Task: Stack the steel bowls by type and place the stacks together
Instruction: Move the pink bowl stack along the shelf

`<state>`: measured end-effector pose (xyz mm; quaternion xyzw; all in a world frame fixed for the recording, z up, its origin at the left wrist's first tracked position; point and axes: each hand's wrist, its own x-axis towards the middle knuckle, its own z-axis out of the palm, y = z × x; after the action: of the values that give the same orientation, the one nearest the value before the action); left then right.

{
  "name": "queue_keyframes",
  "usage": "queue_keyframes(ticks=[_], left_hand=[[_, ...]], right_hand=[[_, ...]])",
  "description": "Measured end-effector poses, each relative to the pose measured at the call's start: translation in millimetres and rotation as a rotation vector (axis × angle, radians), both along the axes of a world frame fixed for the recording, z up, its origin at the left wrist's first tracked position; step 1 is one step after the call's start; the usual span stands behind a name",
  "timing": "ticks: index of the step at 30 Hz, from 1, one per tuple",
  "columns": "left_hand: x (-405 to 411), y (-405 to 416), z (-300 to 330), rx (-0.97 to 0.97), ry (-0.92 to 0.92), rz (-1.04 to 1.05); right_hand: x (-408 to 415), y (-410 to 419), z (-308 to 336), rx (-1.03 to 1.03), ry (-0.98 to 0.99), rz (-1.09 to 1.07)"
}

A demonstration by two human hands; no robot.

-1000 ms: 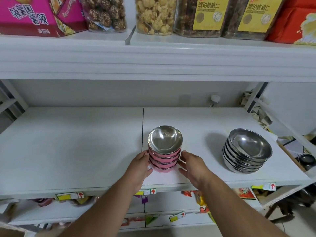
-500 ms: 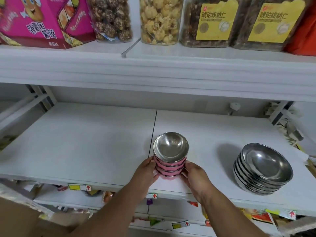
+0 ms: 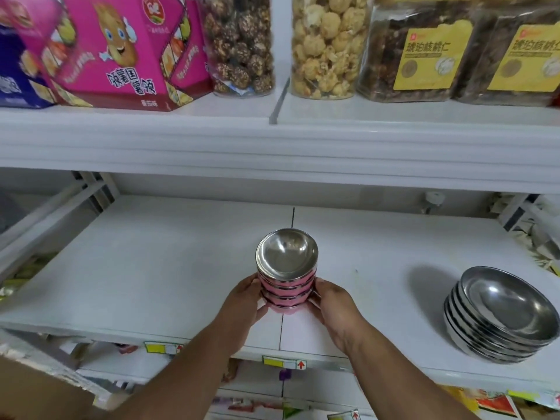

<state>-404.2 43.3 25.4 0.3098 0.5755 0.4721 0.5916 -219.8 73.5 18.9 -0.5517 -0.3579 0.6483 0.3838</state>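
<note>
I am looking down at the white shelf (image 3: 157,268), where the plain steel stack (image 3: 500,316) is sitting at the right, well apart from the pink-sided stack (image 3: 286,278) near the front edge. My left hand (image 3: 245,301) and right hand (image 3: 333,307) are pressing against its sides. I am judging that uneven pressure could tip it forward off the shelf.

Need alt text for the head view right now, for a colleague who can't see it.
Both hands, left hand and right hand, grip a stack of pink-sided steel bowls at the front of a white shelf. A separate stack of wider plain steel bowls sits to the right, apart. Snack packages line the shelf above.
</note>
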Motion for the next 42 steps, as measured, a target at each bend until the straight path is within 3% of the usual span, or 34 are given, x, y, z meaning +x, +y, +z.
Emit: queue_keyframes(ticks=[12,17,21,33,42], left_hand=[[-81,17,-25,-0.033,0.006,-0.053],[-87,17,-35,0.012,0.054,-0.124],[-90,7,-46,0.009,0.103,-0.050],[-86,12,-59,0.040,-0.035,-0.106],[-91,63,-55,0.033,-0.009,-0.131]], right_hand=[[-80,2,-20,-0.015,-0.005,-0.029],[-86,-1,-16,0.009,-0.132,-0.025],[-91,-12,-24,0.076,-0.230,-0.040],[-103,-8,-38,0.090,-0.243,-0.094],[-103,40,-38,0.045,-0.211,-0.057]])
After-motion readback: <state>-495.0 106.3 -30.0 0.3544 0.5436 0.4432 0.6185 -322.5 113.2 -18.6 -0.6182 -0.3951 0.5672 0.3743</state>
